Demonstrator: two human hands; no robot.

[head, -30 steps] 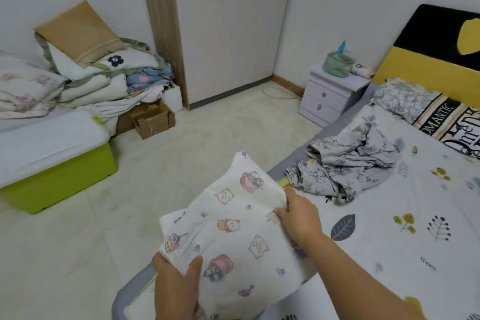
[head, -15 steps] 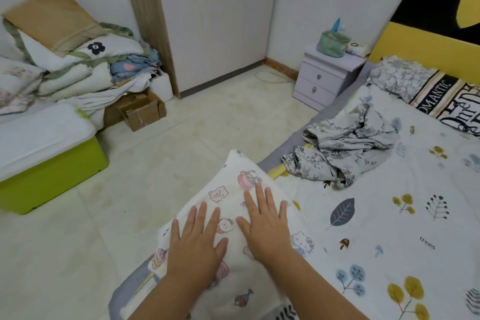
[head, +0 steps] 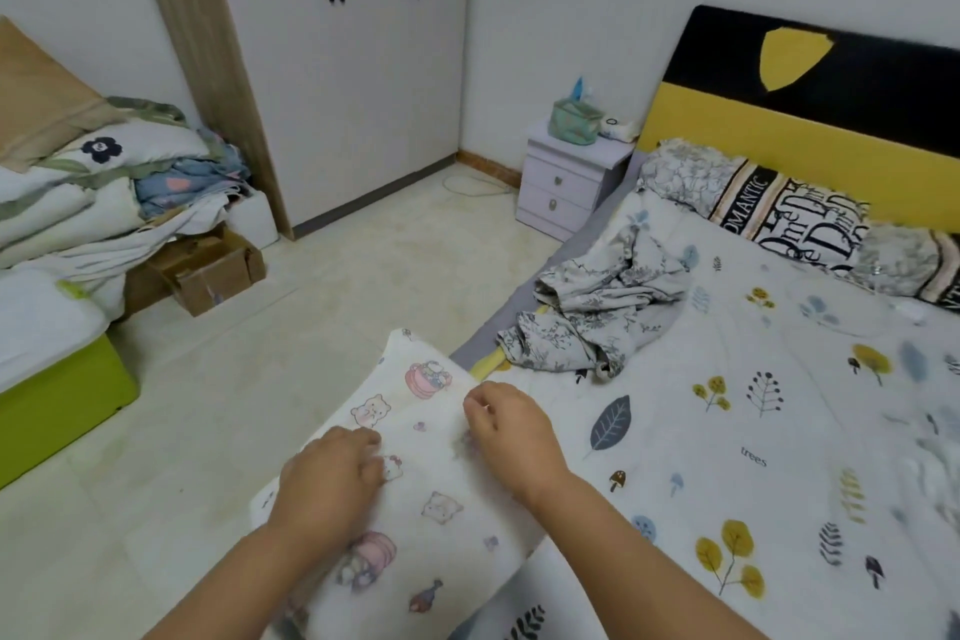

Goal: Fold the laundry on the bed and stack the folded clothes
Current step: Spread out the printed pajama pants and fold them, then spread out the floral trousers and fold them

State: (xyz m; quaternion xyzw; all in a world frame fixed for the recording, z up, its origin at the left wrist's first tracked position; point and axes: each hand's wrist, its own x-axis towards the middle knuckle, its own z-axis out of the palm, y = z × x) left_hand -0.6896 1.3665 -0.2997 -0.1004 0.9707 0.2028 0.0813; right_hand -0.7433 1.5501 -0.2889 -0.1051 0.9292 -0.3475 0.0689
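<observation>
The cartoon cloth [head: 431, 478] lies at the bed's [head: 779, 431] near corner. Both hands rest on it with curled fingers: left hand [head: 327, 478], right hand [head: 511, 431]. Whether they pinch it is unclear. A crumpled gray garment [head: 597, 312] lies at one o'clock.

The pillow [head: 779, 218] reads "ROMANTIC"; the bedsheet [head: 779, 405] reads "trees".

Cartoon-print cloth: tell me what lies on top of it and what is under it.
On the cartoon-print cloth rest the left hand and the right hand, fingers curled. Under it, the bed edge shows beside it; whatever lies directly beneath is covered.
</observation>
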